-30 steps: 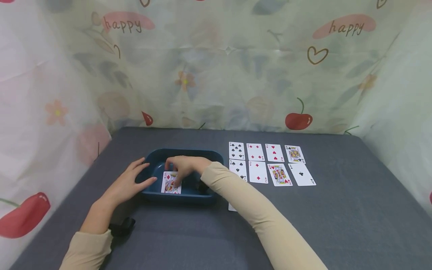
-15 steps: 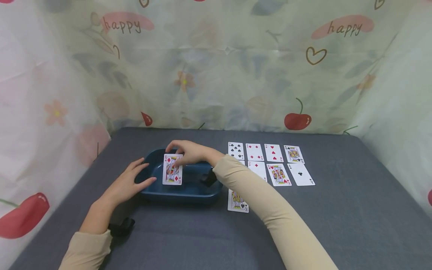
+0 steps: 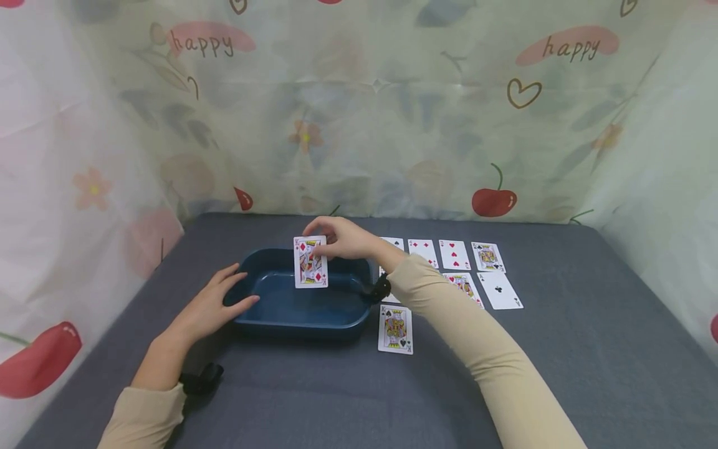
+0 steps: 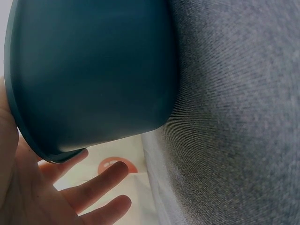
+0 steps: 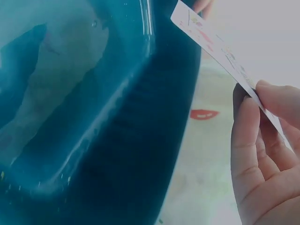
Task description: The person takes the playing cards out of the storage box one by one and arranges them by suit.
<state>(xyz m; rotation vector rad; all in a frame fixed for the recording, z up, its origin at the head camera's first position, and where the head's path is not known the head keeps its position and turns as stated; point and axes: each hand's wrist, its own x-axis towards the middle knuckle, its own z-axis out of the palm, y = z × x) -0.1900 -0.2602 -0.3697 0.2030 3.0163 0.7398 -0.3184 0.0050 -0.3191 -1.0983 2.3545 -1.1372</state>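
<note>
Over the far side of a dark blue plastic tray [image 3: 303, 305] my right hand [image 3: 350, 240] pinches a playing card, the king of diamonds [image 3: 310, 271], face toward me. Its thumb lies on the face, fingers behind, as the right wrist view also shows. The card hangs above the tray. My left hand [image 3: 210, 305] rests at the tray's left end, fingers spread and fairly straight along the rim. In the left wrist view those fingers [image 4: 96, 187] extend past the tray's corner. Right of the tray lies a king of spades [image 3: 395, 330], face up.
Behind my right forearm [image 3: 437, 280], two rows of face-up cards lie on the grey cloth-covered table [image 3: 314, 393]. They include a three of hearts [image 3: 454, 254], a king of clubs [image 3: 488, 256] and a clubs card [image 3: 500, 290]. My forearm partly covers others. A patterned curtain [image 3: 370, 125] stands behind.
My right hand has lifted the king of diamonds out of the tray and carried it up and right. The king of spades has come into full view. My left hand stays at the rim.
</note>
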